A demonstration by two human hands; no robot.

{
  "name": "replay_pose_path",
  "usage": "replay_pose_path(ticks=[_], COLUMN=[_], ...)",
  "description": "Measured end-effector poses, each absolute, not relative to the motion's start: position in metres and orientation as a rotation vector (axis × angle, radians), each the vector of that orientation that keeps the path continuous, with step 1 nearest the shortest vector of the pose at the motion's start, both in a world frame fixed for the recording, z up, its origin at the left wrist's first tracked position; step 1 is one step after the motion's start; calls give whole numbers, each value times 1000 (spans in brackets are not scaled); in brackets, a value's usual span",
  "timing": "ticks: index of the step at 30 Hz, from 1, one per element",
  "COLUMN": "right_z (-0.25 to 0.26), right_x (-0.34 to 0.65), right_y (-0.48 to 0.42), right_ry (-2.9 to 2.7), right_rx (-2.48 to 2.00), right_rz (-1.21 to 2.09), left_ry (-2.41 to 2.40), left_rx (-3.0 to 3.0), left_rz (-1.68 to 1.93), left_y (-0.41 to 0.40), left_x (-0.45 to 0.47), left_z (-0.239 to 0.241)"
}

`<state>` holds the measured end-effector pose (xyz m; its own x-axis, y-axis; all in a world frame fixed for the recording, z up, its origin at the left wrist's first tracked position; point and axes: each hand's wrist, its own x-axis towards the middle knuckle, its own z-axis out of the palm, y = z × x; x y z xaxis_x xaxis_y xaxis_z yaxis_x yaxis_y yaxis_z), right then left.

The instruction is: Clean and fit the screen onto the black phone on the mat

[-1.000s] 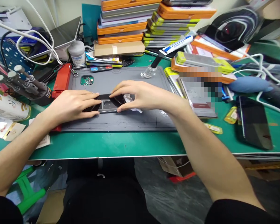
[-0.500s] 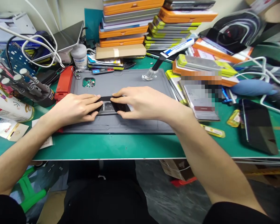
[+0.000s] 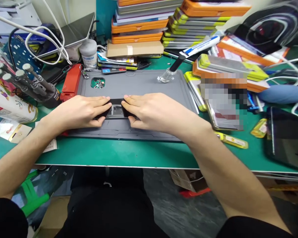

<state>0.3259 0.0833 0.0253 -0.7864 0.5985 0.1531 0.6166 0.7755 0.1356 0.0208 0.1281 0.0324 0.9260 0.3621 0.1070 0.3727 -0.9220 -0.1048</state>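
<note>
While your left wrist hangs over the green bench (image 3: 129,152), a black driver holder (image 3: 51,99) stands just beyond it; a sideways sweep could tip it. Red block (image 3: 71,79) at the left edge of the grey mat (image 3: 136,82), near your knuckles, easy to bump.

Your left hand (image 3: 81,110) is clamped on the left end of the black device (image 3: 117,110), fingers over its far side, thumb at the near side. Beyond those fingers, tiny parts (image 3: 98,82) lie together near the mat's far left corner; a jolt to the mat might scatter them.

Device rests on the mat between your hands, seemingly flat, its middle uncovered. Main worry, my judgement: uneven pressure could flex or crack it, the cause being one side bearing harder. How hard you press, cannot tell.

Your right hand (image 3: 152,107) is clamped on the other end the same way; a slipping thumb could skid the piece toward you.

Past that hand, a glass bottle (image 3: 165,76); knocked, it may spill, though contents are unclear. Far right, a dark phone (image 3: 286,135), apart from your forearm; a wide elbow could shove it.
</note>
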Motion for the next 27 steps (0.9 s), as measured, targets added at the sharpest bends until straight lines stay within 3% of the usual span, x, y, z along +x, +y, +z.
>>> replay_pose_path(ticks=[27], right_z=[26], right_x=[324], right_y=[80], right_ry=[-2894], right_rx=[-1024], right_rz=[-295], left_ry=[-587], left_rx=[-2985], left_rz=[34], left_y=[124], left_x=[26], left_z=[32])
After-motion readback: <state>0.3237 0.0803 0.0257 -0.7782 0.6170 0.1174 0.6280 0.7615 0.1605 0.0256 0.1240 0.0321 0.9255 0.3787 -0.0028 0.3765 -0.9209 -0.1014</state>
